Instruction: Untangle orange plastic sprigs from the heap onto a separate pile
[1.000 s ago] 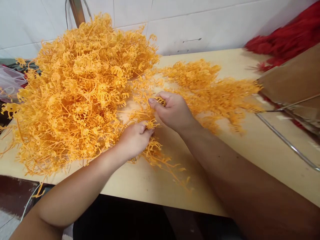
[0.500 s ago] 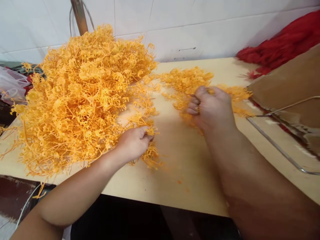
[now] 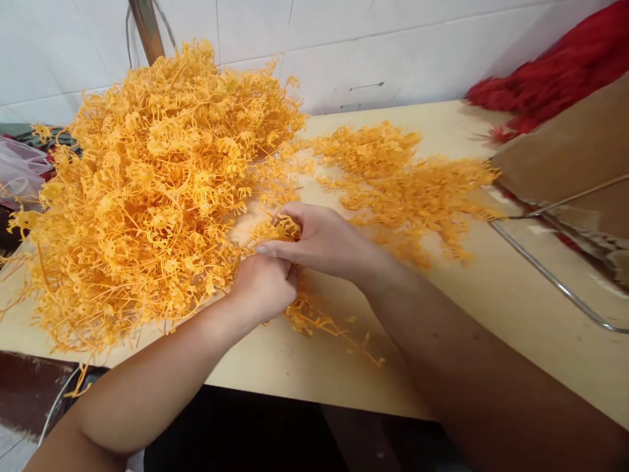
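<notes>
The left hand point(image 3: 263, 288) rests closed at the near edge of the big orange heap point(image 3: 157, 190), its fingers curled around a bunch of thin orange plastic sprigs point(image 3: 314, 318) whose loose ends trail out toward the person, low and to the right across the counter point(image 3: 491, 314). The right hand point(image 3: 319, 242) lies just beyond it, touching it, thumb and forefinger pinched on a small sprig tuft point(image 3: 282, 229) at the heap's fringe; the other fingers are half curled. So the held material sits between the two hands, with the heap to the left of both and nearer the left hand. A smaller, flatter spread of sprigs point(image 3: 407, 180) lies past the right hand, toward the wall, its strands running roughly left to right. Farther right are a brown cardboard sheet point(image 3: 574, 144), a bent metal rod point(image 3: 550, 275) and red fibre bundles point(image 3: 555, 78), well apart from the hands
</notes>
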Available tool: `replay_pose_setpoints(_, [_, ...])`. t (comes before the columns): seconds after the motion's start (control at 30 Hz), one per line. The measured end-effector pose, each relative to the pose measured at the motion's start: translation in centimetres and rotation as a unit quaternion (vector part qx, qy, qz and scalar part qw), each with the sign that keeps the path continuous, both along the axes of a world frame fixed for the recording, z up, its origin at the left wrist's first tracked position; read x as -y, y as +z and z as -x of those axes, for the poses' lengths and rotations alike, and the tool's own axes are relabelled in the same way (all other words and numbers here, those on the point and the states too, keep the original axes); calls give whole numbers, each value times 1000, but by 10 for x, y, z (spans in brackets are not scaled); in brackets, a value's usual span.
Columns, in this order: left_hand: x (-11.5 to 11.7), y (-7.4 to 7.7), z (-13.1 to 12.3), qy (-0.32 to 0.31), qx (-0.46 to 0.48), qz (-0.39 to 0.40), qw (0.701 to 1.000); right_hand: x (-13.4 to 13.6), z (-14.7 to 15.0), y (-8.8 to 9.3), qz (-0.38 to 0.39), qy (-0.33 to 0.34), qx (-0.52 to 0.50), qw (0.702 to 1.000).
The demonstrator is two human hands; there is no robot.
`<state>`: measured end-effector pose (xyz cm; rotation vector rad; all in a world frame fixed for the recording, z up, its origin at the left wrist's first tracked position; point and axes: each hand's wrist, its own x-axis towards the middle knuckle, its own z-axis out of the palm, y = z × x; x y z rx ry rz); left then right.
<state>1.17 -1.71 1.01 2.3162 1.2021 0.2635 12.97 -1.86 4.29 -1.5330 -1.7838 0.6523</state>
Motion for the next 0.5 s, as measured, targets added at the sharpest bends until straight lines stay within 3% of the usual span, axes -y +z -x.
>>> replay_pose_setpoints(0.13, [1, 1, -1, 10, -48, -8, 999, -6, 10, -5, 13, -54, 57, 997])
replay_pose_setpoints(0.3, [2, 6, 2, 11, -60, -9, 998, -11, -2, -7, -18, -122, 70, 990])
replay_pose_setpoints(0.4, [0, 6, 3, 8, -40, -11, 999, -15, -11, -10, -47, -145, -4, 988])
replay_pose_setpoints(0.5, [-5, 5, 3, 10, -19, -3, 1000, -22, -14, -18, -31, -112, -150, 982])
